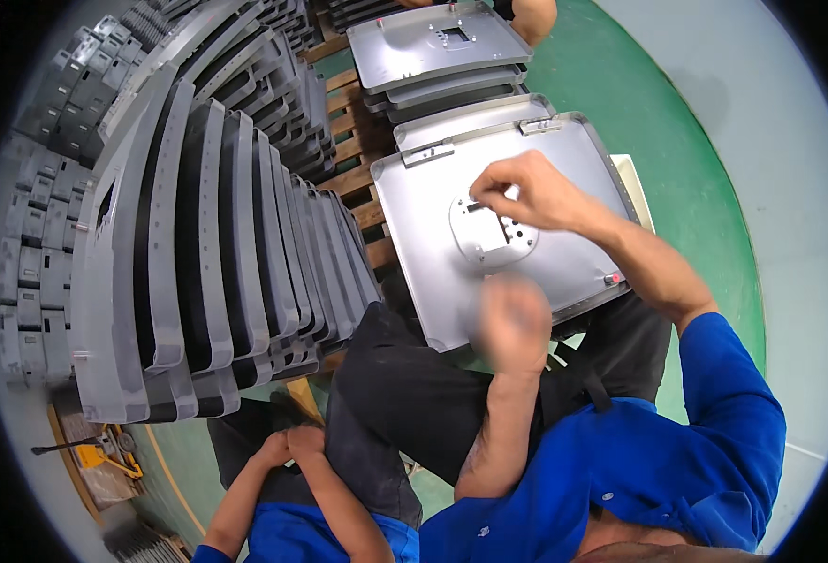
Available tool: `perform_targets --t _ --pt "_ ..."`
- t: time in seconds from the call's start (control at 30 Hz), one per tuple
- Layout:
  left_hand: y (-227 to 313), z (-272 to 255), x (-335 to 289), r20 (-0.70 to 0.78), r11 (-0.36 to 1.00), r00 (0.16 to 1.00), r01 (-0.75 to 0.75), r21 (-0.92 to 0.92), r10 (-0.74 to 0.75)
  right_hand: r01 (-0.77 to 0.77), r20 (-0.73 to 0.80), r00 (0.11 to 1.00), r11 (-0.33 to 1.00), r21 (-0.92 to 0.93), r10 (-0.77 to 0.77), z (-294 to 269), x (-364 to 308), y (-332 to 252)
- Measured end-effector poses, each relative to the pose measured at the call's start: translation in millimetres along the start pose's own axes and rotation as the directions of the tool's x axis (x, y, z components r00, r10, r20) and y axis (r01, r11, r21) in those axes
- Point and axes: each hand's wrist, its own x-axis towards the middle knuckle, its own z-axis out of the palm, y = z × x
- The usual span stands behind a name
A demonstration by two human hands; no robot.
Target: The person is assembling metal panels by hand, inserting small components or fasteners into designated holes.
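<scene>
A silvery metal panel with bent edges and rounded corners lies in front of me, on top of other panels. Near its middle is a rounded mounting plate with a rectangular cut-out and small holes. My right hand is over the far part of this plate, thumb and forefinger pinched together at a dark slot; whatever they hold is too small to make out. Above the panel's near edge, my left hand is smeared by motion, so its fingers cannot be read. Two small brackets sit along the far edge.
Long rows of grey metal panels stand on edge at the left. Beyond, another panel stack rests by a wooden pallet, with a person's arm beside it. At lower left sits a co-worker, hands clasped. A yellow tool lies behind.
</scene>
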Motion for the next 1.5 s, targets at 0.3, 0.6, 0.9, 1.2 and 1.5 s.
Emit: perform_targets --t 0.3,0.6,0.9,1.2,1.5 --pt "-3.3 1.3 -0.6 0.04 0.997 0.996 0.081 0.016 -0.081 0.064 0.004 0.998 0.906 -0.417 -0.069 42.2 103.2 93.4" --pt "-1.5 5.4 -3.7 0.034 0.995 0.995 0.092 0.028 -0.093 0.161 0.127 0.987 0.748 -0.644 -0.103 62.4 133.1 127.3" --pt "-0.6 4.4 -4.9 0.043 0.996 0.996 0.083 0.028 -0.084 0.199 0.179 0.979 0.695 -0.691 -0.102 69.3 140.1 129.9" --pt "-2.2 4.7 -4.3 0.046 0.996 0.995 0.09 0.026 -0.091 0.224 0.186 0.974 0.674 -0.704 -0.129 70.8 141.7 139.8" --pt "-5.0 -1.5 -1.1 0.034 0.993 0.993 0.117 -0.011 -0.117 0.213 0.248 0.967 0.7 -0.682 -0.053 75.0 146.4 127.9"
